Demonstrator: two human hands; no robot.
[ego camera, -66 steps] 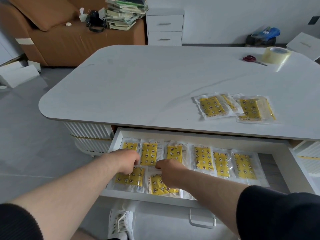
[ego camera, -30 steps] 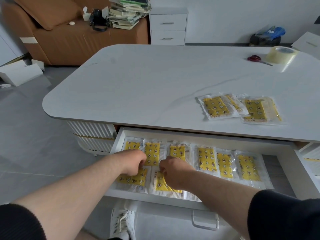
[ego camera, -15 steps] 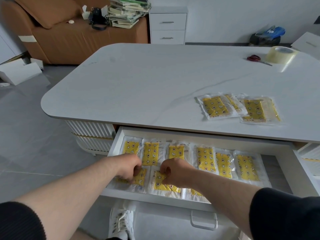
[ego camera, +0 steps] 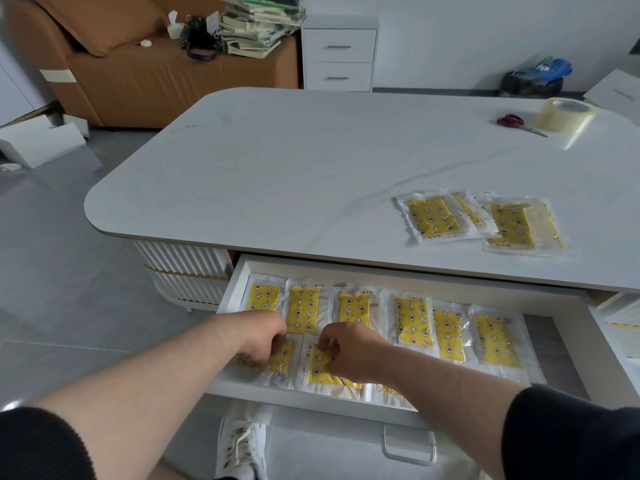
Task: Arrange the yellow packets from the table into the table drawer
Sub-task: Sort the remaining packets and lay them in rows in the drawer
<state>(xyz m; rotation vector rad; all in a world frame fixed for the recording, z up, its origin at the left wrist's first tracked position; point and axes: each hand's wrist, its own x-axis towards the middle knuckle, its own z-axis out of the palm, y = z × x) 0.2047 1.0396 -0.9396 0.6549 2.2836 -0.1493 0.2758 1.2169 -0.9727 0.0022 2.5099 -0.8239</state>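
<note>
The open white drawer (ego camera: 568, 327) under the table holds several yellow star-patterned packets in clear wrappers, a back row (ego camera: 412, 320) and a front row. My left hand (ego camera: 259, 337) pinches the front-left packet (ego camera: 284, 356). My right hand (ego camera: 349, 348) pinches the top edge of the packet beside it (ego camera: 320, 370). A further front-row packet lies partly hidden under my right forearm. Several overlapping yellow packets (ego camera: 479, 220) lie on the white tabletop (ego camera: 294, 174) at the right.
Red-handled scissors (ego camera: 512, 121) and a roll of clear tape (ego camera: 564, 114) lie at the table's far right. A brown sofa (ego camera: 138, 67) with stacked books, a white cabinet (ego camera: 339, 53) and boxes stand behind. My white shoe (ego camera: 240, 448) is below the drawer front.
Both hands stayed over the drawer's front-left packets, making small shifts toward me while adjusting the two front packets. The packets on the tabletop have not moved.
</note>
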